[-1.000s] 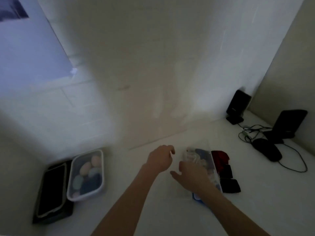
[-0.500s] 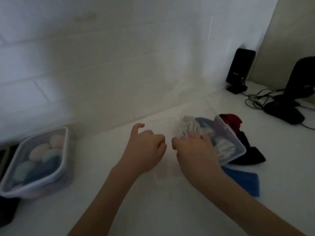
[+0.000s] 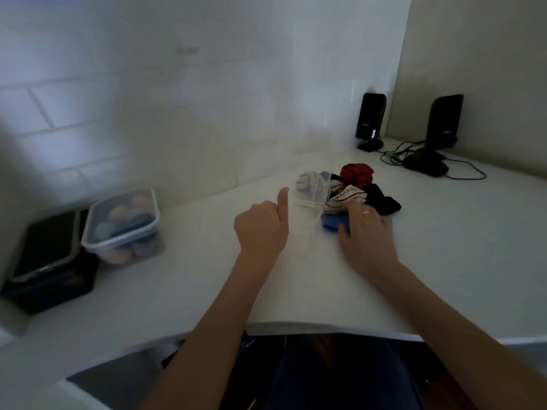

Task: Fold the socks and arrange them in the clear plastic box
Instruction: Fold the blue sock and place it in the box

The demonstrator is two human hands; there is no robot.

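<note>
The clear plastic box (image 3: 310, 204) is faint and lies tipped between my hands on the white table (image 3: 296, 276). Loose socks spill from its far end: a white one (image 3: 309, 180), a striped one (image 3: 346, 196), a red one (image 3: 356, 174), a black one (image 3: 383, 201) and a blue one (image 3: 331, 224). My left hand (image 3: 263, 229) is curled at the box's left edge with its thumb raised along the wall. My right hand (image 3: 367, 235) rests flat, fingers spread, on the blue sock.
A lidded clear container (image 3: 121, 226) of rolled coloured items stands at the left beside a black tray (image 3: 47, 250). Two black speakers (image 3: 370, 119) (image 3: 442, 122), a mouse (image 3: 426, 165) and cables sit at the back right. The table's front edge runs just above my lap.
The view has tilted down. The socks now lie spilled out past the box's far end. My right hand moved off the box and down onto the blue sock.
</note>
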